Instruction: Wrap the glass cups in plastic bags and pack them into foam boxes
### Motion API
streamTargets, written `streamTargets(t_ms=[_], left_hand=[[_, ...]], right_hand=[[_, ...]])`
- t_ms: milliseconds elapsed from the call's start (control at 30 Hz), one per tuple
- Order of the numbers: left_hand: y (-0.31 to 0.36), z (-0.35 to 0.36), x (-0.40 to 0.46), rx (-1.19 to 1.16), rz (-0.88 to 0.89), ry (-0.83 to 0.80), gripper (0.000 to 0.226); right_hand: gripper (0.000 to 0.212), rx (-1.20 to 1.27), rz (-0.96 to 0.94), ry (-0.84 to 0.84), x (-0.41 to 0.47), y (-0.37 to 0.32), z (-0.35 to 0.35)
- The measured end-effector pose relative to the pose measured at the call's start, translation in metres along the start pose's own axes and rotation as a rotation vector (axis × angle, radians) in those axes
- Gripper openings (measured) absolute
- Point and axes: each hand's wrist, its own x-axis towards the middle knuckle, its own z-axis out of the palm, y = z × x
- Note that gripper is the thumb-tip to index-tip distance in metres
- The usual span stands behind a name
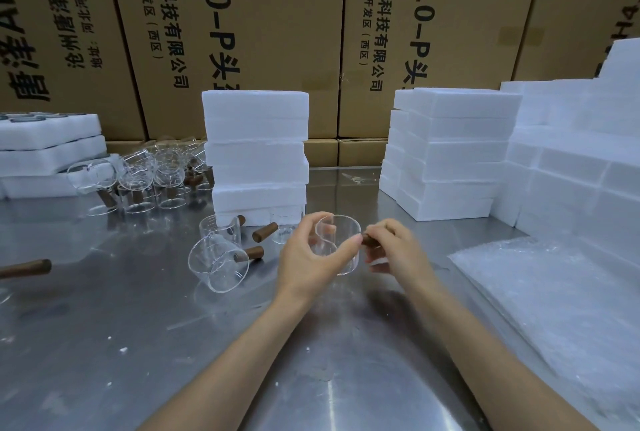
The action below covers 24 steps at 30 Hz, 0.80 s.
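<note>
Head view. Left hand (313, 252) grips the glass cup (337, 245) around its wall, thumb and fingers curled round the body near the rim. Right hand (394, 250) pinches the cup's wooden handle (367, 240) between thumb and curled fingers. The cup is held above the counter (311, 361), just in front of the middle foam stack (258, 157). It is bare; no bag is on it yet.

Judgement on the step: the cup is being picked and oriented before bagging. The plastic bags (540, 295) lie at 3 o'clock of the hands, well apart from them. To do this well, keep the left grip on the wall, free the right hand to draw 1 bag off the pile, open its mouth fully, then slide the cup in base first so the handle does not snag the film. Glass is slick and the handle sticks out sideways; hold low over the counter.

Other cups: 2 loose cups (220, 257) lie at 9 o'clock of the hands, touching each other, 1 on its side. A larger cluster of cups (145, 174) stands at 10 o'clock, near the left foam trays (52, 146).

Surface and room: the counter is bare reflective metal, scuffed, with white foam crumbs scattered on it. Closed foam boxes (450, 150) are stacked at 1 o'clock, with more rising at 2 o'clock. Printed cardboard cartons (277, 32) wall off the back at 12 o'clock.
</note>
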Motion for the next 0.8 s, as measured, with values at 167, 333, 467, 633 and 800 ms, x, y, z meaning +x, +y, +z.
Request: streamTargets(t_ms=[167,333,467,633,800], left_hand=[[-0.001,-0.002,0.000,0.079,-0.074,-0.008,0.066],[0.002,0.004,0.001,-0.101,-0.056,-0.174,0.071],[0.009,0.007,-0.005,-0.170,-0.039,-0.210,0.059],[0.016,0.014,-0.008,-0.353,-0.162,-0.143,0.039],[0.020,0.015,-0.012,-0.575,-0.333,-0.098,0.019]], right_hand=[[0.045,-0.570,-0.337,0.052,-0.005,0.004,0.000],[0.053,-0.273,0.016,0.107,0.000,-0.002,-0.005],[0.031,0.023,0.288,0.032,-0.002,-0.005,-0.012],[0.029,-0.010,0.273,0.028,-0.005,-0.005,-0.011],[0.036,-0.069,0.250,0.084,-0.007,-0.006,-0.007]])
